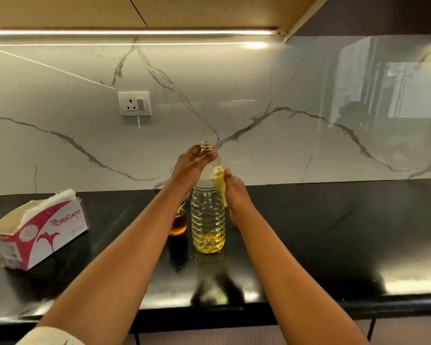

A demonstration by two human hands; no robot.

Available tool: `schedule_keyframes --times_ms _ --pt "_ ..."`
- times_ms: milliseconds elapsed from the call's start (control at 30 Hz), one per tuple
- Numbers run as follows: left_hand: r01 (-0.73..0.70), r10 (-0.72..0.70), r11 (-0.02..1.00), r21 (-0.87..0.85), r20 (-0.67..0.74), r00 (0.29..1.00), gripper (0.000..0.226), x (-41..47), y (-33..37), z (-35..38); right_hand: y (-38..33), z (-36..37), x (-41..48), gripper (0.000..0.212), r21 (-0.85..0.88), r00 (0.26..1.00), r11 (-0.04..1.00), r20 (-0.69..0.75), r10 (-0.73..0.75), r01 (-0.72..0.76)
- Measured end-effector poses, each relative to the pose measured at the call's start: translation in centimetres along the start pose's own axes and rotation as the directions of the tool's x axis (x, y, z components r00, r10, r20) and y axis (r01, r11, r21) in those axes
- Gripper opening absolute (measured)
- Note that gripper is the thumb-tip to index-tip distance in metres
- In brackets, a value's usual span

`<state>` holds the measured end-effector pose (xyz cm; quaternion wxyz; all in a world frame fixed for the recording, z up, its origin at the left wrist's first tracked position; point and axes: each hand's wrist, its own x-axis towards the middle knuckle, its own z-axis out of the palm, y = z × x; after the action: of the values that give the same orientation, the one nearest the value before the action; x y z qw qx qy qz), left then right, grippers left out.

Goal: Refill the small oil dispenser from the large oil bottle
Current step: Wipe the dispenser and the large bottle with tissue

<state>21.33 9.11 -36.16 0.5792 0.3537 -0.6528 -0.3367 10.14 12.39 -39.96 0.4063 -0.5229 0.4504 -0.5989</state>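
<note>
Here, at centre frame, the large oil bottle [207,215] stands upright and uncapped on the black tabletop [321,232]. The left hand [190,166] curls round its neck just under the open mouth, apparently to steady it. The right hand [237,195] clasps the bottle's side with a pale yellowish scrap, not identifiable, under the palm. The small oil dispenser [178,224] sits just left of the bottle, half hidden by the forearm, likely kept near for a short pour. A tissue box [40,232] lies lower left.
</note>
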Motion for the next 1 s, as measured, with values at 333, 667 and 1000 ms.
schedule_keyframes --times_ms 333,667,1000 --pt "-0.043 0.054 0.98 0.193 -0.054 0.997 0.059 -0.7 0.2 0.8 -0.3 -4.2 -2.4 0.014 0.054 0.996 0.998 -0.088 -0.011 0.016" --pt "-0.262 0.265 0.964 0.044 -0.11 0.958 0.05 -13.1 -1.3 2.6 0.9 -5.3 -8.4 0.009 0.4 1.0 0.917 -0.021 0.012 -0.002" --pt "0.084 -0.044 0.982 -0.167 0.229 0.972 0.014 -20.2 -3.8 9.1 5.4 -12.4 -18.5 0.004 -0.1 0.986 0.994 -0.158 -0.054 0.039"
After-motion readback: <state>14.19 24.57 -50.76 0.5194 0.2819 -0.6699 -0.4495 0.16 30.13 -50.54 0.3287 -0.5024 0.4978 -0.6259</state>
